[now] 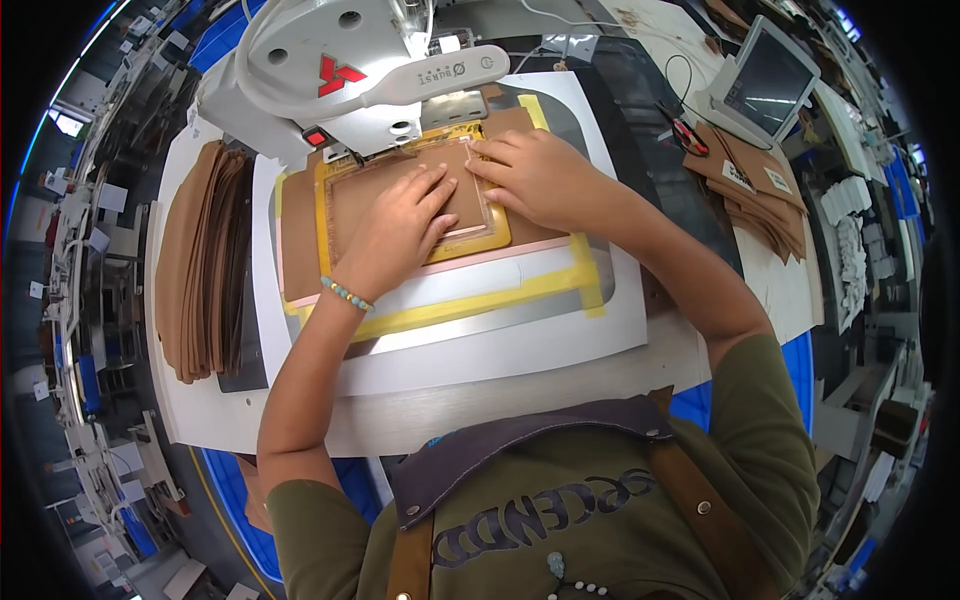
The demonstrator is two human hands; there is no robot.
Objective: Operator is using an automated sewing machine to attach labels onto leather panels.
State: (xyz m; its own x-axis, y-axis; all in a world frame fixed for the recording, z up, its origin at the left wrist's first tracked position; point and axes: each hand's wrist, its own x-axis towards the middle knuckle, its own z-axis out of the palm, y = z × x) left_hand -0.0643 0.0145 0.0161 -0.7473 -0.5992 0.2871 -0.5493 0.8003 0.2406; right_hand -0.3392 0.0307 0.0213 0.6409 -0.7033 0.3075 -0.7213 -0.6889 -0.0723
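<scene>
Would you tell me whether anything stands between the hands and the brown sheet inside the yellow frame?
Nothing visible does. The left hand lies over the brown sheet, the right hand over the right side of the yellow frame. The white machine head stands beyond both hands, at the frame's far side.

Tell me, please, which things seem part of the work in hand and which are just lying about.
Seemingly in use: yellow frame, right hand at its side; brown panel, left hand over it; white machine head.

Seemingly lying about: red-handled tool, brown pieces by the screen, perhaps the brown stack.
</scene>
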